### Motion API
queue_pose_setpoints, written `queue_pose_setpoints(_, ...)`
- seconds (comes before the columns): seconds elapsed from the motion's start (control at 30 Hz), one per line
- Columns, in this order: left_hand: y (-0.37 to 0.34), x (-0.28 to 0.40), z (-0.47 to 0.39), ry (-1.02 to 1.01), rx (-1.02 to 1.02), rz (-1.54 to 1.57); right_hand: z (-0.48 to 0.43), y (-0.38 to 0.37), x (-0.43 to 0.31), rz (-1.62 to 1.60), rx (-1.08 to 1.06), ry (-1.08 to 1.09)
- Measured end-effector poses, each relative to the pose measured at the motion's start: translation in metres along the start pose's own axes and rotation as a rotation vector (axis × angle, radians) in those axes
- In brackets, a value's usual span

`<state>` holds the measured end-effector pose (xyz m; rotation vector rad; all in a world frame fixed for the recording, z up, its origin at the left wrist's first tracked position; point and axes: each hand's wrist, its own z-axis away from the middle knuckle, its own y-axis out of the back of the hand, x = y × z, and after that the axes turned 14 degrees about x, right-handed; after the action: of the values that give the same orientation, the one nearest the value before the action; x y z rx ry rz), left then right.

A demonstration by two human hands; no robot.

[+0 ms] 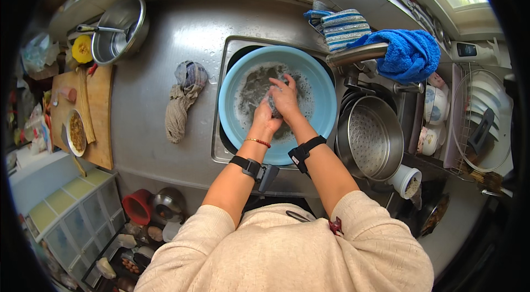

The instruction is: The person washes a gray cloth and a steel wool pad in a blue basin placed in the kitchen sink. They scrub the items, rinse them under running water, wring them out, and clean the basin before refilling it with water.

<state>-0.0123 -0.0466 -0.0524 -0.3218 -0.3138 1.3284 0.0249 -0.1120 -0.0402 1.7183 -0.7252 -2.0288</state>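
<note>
A light blue plastic basin (228, 103) sits in the metal sink, holding murky grey water (261, 76) with white suds. Over its middle my two hands meet at the water. My left hand (266, 117) is partly covered by the right, its fingers wet and sudsy. My right hand (285, 95) lies across it with some fingers spread apart. Whether anything is between the palms is hidden. Left of the sink, a wrung, twisted bundle of beige and plaid cloth (184, 103) rests on the steel counter (140, 126).
A blue towel (408, 53) hangs over the faucet (358, 55), beside a striped cloth (345, 29). Stacked steamer pots (370, 138) stand right of the basin. At the left are a steel bowl (108, 49) with a utensil and a wooden cutting board (103, 105) bearing a dish (76, 132).
</note>
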Motion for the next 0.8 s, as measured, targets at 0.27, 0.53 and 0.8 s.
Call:
queue_pose_setpoints(0.27, 0.007, 0.003, -0.006, -0.109, -0.017, -0.031, 0.019, 0.003, -0.004, -0.16, -0.131, 0.112)
queue_pose_setpoints(0.53, 0.007, 0.016, 0.001, -0.19, -0.017, -0.102, 0.056, 0.007, -0.008, -0.205, -0.234, 0.036)
queue_pose_setpoints(0.8, 0.023, 0.027, -0.02, -0.068, -0.047, -0.019, 0.059, 0.011, 0.003, -0.249, -0.315, 0.2)
